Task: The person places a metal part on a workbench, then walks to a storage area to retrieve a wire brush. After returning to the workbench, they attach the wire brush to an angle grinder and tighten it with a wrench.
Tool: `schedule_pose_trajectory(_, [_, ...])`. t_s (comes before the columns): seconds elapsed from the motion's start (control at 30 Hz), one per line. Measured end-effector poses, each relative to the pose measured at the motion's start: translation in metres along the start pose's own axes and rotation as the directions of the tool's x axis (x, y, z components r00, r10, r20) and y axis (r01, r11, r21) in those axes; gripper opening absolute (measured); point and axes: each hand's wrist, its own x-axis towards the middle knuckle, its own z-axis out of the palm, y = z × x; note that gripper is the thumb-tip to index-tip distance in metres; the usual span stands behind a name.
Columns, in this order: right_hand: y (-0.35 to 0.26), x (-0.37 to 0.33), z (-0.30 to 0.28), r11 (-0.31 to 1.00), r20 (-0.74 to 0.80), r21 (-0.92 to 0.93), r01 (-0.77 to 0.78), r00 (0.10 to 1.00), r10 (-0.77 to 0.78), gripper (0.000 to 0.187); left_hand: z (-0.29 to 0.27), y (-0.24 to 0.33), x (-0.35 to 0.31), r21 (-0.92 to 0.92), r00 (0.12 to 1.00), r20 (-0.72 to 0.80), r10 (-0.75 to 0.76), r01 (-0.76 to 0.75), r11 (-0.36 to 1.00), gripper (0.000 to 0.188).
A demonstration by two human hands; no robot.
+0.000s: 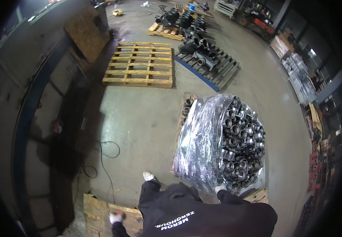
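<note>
- Head view, looking straight down: dominating the floor is a big stack of dark round metal pipe fittings wrapped in clear plastic film [222,142], sitting on a wooden pallet whose edge [186,98] peeks out at the far-left corner of the stack.
- The film covers the stack's left face in shiny folds; on the top and right side the open round mouths of the fittings show, packed tight, rim against rim.
- At the near edge of that wrapped stack, two light-coloured shoe tips: one [148,175] just off its near-left corner, the other [220,189] touching the wrap's base.
- Below the shoes, the person's black top with white lettering [202,215] fills the lower edge.
- Left hand [115,217], blurred, low and well left of the wrapped stack, over a worn plywood board [96,209]; something reddish shows at it, but how far the fingers are closed and what they hold I cannot tell.
- The right hand does not show anywhere.
- Beyond the wrapped stack, farther away: an empty bare yellow wooden pallet [139,65].
- To that pallet's right, a grey slatted pallet with a blue edge [214,69] carrying large black pipe tee fittings [196,47].
- A thin black cable [106,158] loops on the grey concrete floor [147,118], left of the wrapped stack.
</note>
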Motion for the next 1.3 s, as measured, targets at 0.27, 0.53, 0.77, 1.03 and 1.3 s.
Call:
schedule_pose_trajectory(0.27, [-0.293, 0.032, 0.080, 0.988, -0.104, -0.113, 0.109, 0.987, -0.120, 0.029, -0.127, 0.484, 0.207, 0.214, 0.825, -0.121, 0.553, -0.522, 0.826, 0.063])
schedule_pose_trajectory(0.53, [-0.494, 0.190, 0.195, 0.896, 0.095, -0.257, 0.361, 0.933, -0.348, 0.014, -0.051, 0.630, 0.334, 0.359, 0.908, -0.010, 0.418, -0.387, 0.850, 0.066])
schedule_pose_trajectory(0.77, [-0.855, 0.327, 0.188, 0.889, 0.137, 0.289, 0.356, 0.904, -0.406, 0.030, -0.031, 0.706, 0.359, 0.365, 0.988, 0.124, -0.087, 0.036, 0.930, 0.066])
schedule_pose_trajectory(1.03, [-1.248, 0.369, 0.160, 0.948, 0.119, 0.045, 0.316, 0.940, -0.319, 0.017, -0.026, 1.000, 0.575, 0.235, 0.957, 0.229, -0.178, 0.123, 0.964, 0.074])
schedule_pose_trajectory(1.3, [-1.390, 0.385, 0.152, 0.956, -0.007, -0.096, 0.279, 0.960, -0.281, 0.014, -0.082, 1.533, 0.834, 0.083, 0.835, 0.024, 0.550, -0.550, 0.831, 0.056])
